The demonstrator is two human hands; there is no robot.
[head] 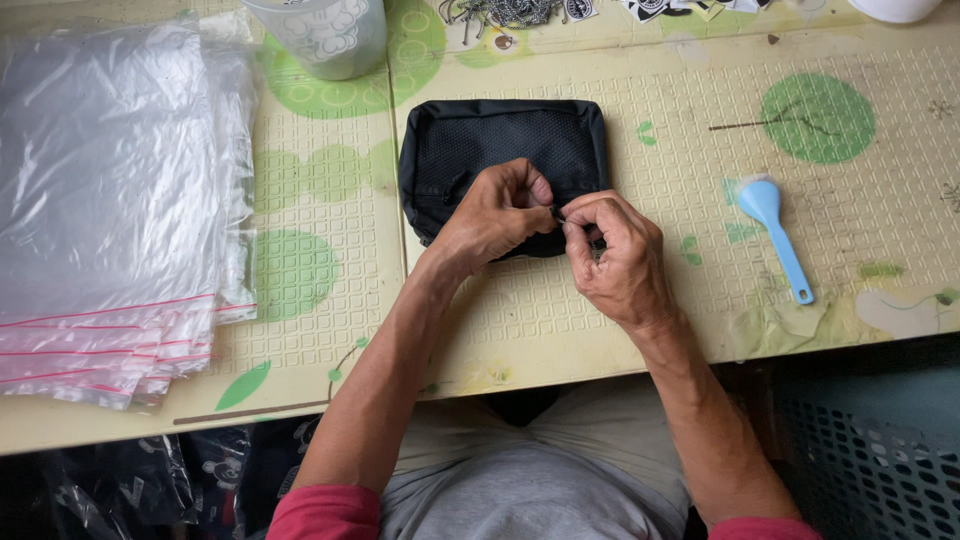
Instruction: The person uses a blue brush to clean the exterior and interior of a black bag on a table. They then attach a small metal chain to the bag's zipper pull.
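Observation:
A small black mesh-fronted pouch (500,140) lies flat on the cream patterned table (650,320). My left hand (495,212) rests on its near edge, fingers curled and pinching at the pouch's lower right side. My right hand (618,255) meets it there, thumb and fingers closed on a small metal piece, seemingly the zipper pull, at the pouch's edge. The fingertips of both hands touch. The pouch's near right corner is hidden under the hands.
A stack of clear plastic bags with red seal strips (110,210) covers the table's left. A translucent printed cup (325,35) stands at the back. A light blue spoon-shaped tool (775,230) lies to the right. Metal chains (500,12) are at the far edge. A dark perforated basket (870,470) sits below right.

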